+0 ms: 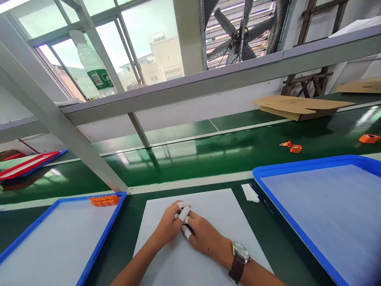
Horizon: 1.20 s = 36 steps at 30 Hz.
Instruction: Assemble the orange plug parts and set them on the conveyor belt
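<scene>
My left hand [170, 222] and my right hand [205, 234] meet above a white sheet [220, 210] on the dark green table. White finger covers wrap several fingertips on both. The fingers are curled and pressed together at the tips, and whatever lies between them is hidden. On my right wrist is a watch [240, 252] with a dark strap. To the left, a row of orange pieces [104, 200] sits at the far corner of a blue-rimmed tray [102, 242] with a white lining.
A larger blue tray [293, 234] stands at right, a scrap of white paper [250, 193] beside it. Across the green belt [184, 155] lie an orange plug-like item [293, 147], another orange piece [369, 138] and a cardboard box [297, 105]. A bottle [93, 65] stands on the overhead shelf.
</scene>
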Each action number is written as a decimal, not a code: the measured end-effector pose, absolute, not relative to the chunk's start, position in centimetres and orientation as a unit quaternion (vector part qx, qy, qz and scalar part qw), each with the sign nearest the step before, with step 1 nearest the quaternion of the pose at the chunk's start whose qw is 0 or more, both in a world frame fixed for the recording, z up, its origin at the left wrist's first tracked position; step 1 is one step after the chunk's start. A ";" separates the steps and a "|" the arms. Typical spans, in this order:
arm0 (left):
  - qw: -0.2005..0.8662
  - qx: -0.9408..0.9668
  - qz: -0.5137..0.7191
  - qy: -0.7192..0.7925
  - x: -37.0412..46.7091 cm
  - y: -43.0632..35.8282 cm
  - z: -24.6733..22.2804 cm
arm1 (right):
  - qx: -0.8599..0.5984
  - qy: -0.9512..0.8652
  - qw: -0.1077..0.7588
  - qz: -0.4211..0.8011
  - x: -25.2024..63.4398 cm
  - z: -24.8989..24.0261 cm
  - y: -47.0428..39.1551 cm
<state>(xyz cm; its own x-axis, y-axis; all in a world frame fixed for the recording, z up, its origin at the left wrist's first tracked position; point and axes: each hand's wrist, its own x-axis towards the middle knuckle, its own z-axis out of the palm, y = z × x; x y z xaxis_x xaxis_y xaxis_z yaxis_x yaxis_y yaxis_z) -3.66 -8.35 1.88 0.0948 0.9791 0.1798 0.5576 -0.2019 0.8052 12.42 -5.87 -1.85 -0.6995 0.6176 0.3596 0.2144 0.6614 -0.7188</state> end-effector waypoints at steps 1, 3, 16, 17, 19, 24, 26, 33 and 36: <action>0.301 0.674 0.368 0.566 -3.8 -8.3 1.6 | -0.241 -0.859 0.302 0.336 12.4 -1.8 -5.8; 0.316 0.664 0.375 0.565 -4.1 -8.4 1.0 | -0.237 -0.857 0.302 0.343 12.4 -1.7 -5.8; 0.089 0.850 0.322 0.407 -4.5 -14.1 2.6 | -0.242 -0.770 0.260 0.530 12.9 -0.7 -4.6; 0.088 0.855 0.313 0.404 -4.6 -14.4 2.4 | -0.247 -0.756 0.255 0.550 12.9 -0.7 -4.4; 0.088 0.857 0.307 0.405 -4.7 -14.5 1.9 | -0.268 -0.734 0.248 0.573 12.8 -0.8 -4.1; 0.113 0.849 0.275 0.438 -5.5 -13.8 0.4 | -0.275 -0.742 0.223 0.569 12.7 -0.6 -3.9; 0.136 0.845 0.255 0.450 -5.9 -13.5 0.2 | -0.272 -0.754 0.213 0.558 13.0 -0.3 -3.8; 0.155 0.842 0.235 0.460 -6.9 -13.0 -0.3 | -0.335 -0.804 0.229 0.434 15.0 -0.7 -2.5; 0.183 0.841 0.240 0.450 -7.4 -12.5 -0.4 | -0.344 -0.811 0.249 0.402 14.9 -1.6 -2.1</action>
<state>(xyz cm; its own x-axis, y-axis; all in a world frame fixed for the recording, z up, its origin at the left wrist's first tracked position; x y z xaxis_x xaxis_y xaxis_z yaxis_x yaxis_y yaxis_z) -7.39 -12.53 -0.39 0.4801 0.8442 0.2384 0.6685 -0.5281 0.5237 14.93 -2.12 -1.60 -0.6392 0.7584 0.1278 0.3576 0.4402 -0.8236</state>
